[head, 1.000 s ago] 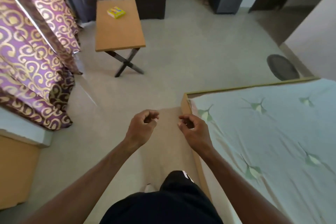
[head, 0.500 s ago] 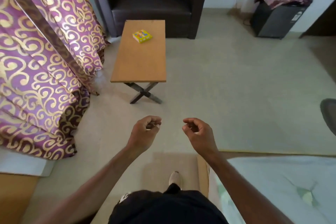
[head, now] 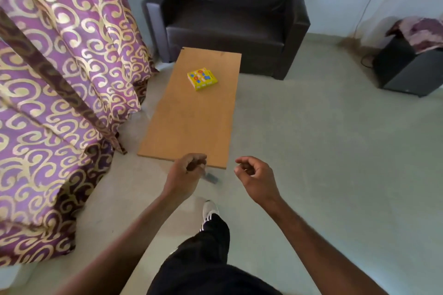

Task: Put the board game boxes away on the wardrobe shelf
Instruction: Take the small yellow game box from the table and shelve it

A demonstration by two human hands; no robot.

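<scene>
A small yellow board game box [head: 202,78] lies flat on the far half of a low wooden table [head: 191,124]. My left hand [head: 185,175] hangs at the table's near edge, fingers curled in a loose fist with nothing in it. My right hand [head: 256,178] is just right of the table's near corner, fingers loosely curled and empty. Both hands are well short of the box. No wardrobe is in view.
A black armchair [head: 230,19] stands behind the table. Purple and gold curtains [head: 55,93] hang along the left. A dark cabinet [head: 407,67] draped with a cloth sits at the right. Open floor [head: 335,151] stretches to the right. My leg and shoe [head: 209,211] are below.
I have walked away from the bed toward the table; the table and box now sit much closer and the bed has left the view. Both hands stay curled and empty.
</scene>
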